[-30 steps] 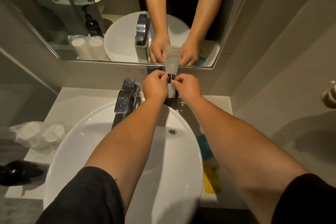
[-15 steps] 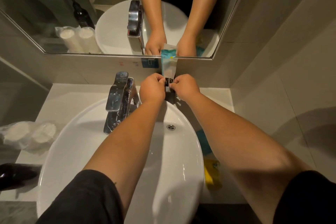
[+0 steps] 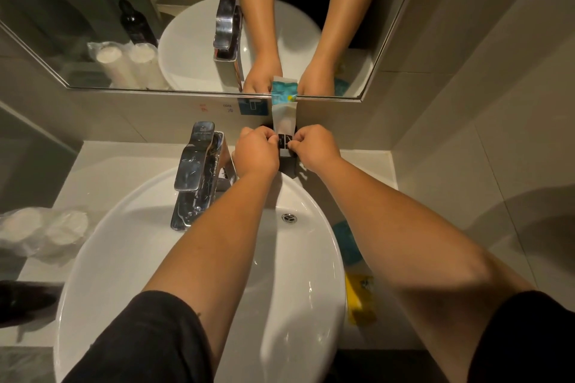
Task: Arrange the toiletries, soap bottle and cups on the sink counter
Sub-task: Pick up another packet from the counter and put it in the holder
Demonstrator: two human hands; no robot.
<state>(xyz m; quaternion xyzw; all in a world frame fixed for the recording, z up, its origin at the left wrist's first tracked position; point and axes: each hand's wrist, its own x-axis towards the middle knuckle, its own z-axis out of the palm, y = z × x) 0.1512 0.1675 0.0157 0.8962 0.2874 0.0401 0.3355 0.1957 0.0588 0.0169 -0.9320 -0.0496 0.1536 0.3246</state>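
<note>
Over the basin [image 3: 155,258], both hands have a pinching grip, left hand [image 3: 256,151] and right hand [image 3: 314,148], on a toiletry sachet [image 3: 284,124] stood upright at the back of the desk against the wall under the mirror [image 3: 93,40]; it looks light, floppy and slick, so I'd hold its lower edges.

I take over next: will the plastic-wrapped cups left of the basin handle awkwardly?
Probably light: the wrapped cups look like thin disposables. The loose, crinkly film may slip in a hand. Lying on their sides, they could roll if nudged.
</note>
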